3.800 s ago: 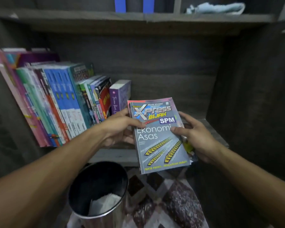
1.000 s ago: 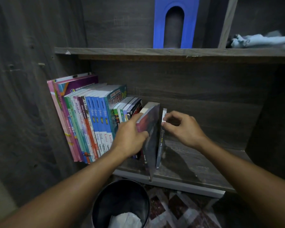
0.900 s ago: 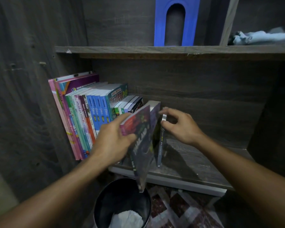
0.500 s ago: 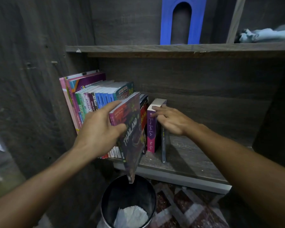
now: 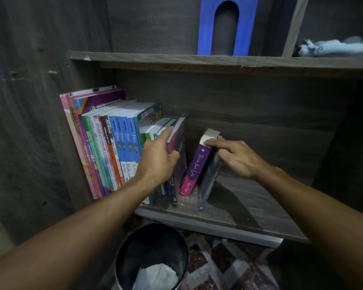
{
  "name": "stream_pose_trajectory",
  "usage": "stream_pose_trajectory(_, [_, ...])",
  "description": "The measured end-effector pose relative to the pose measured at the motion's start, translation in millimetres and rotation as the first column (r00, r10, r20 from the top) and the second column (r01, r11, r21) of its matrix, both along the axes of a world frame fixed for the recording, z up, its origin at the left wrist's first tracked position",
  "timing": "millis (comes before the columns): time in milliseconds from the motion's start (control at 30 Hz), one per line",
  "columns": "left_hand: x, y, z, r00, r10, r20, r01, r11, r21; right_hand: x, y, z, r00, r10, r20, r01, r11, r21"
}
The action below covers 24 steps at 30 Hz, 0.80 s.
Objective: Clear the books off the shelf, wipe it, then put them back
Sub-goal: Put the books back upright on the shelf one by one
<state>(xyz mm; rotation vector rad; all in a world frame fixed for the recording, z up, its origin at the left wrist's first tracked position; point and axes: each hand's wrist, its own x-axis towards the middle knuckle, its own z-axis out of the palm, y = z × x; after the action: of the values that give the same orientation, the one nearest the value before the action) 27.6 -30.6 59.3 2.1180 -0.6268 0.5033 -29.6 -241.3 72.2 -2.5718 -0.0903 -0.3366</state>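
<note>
My left hand [image 5: 157, 158] grips the dark purple soft-cover book [image 5: 179, 147] by its top front edge, standing it against the row of colourful upright textbooks [image 5: 113, 143] at the left of the grey wood-grain shelf [image 5: 249, 206]. My right hand [image 5: 237, 158] lies flat, fingers straight, on top of the thick purple paperback with white script on its spine [image 5: 194, 166] and the thin grey book [image 5: 208, 185], both leaning right. I judge these light and floppy with slick covers, best pinched along the spine, not by a corner.
</note>
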Motion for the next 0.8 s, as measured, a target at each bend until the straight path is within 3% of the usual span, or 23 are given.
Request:
stream_pose_trajectory(233, [26, -20, -22, 0.988, -0.023, -0.151, 0.014, 0.998, -0.063, 15, 7, -7, 0.998, 0.045, 0.042, -0.047, 0.998, 0.036])
stream_pose_trajectory(400, [22, 1, -36, 0.974, -0.091, -0.208, 0.120, 0.984, 0.130, 22, 11, -11, 0.995, 0.077, 0.062, -0.080, 0.996, 0.035])
stream_pose_trajectory(533, [26, 4, -61, 0.976, 0.004, -0.219, 0.065, 0.949, 0.307, 26, 18, -13, 0.993, 0.084, 0.083, -0.086, 0.996, 0.024])
stream_pose_trajectory(667, [32, -8, -74, 0.977, 0.062, -0.203, 0.005, 0.949, 0.314, 26, 19, -20, 0.995, 0.068, 0.071, -0.067, 0.998, -0.016])
stream_pose_trajectory(800, [30, -20, -78, 0.977, 0.198, -0.080, -0.153, 0.910, 0.386, 24, 18, -40, 0.992, 0.049, 0.116, -0.058, 0.996, 0.071])
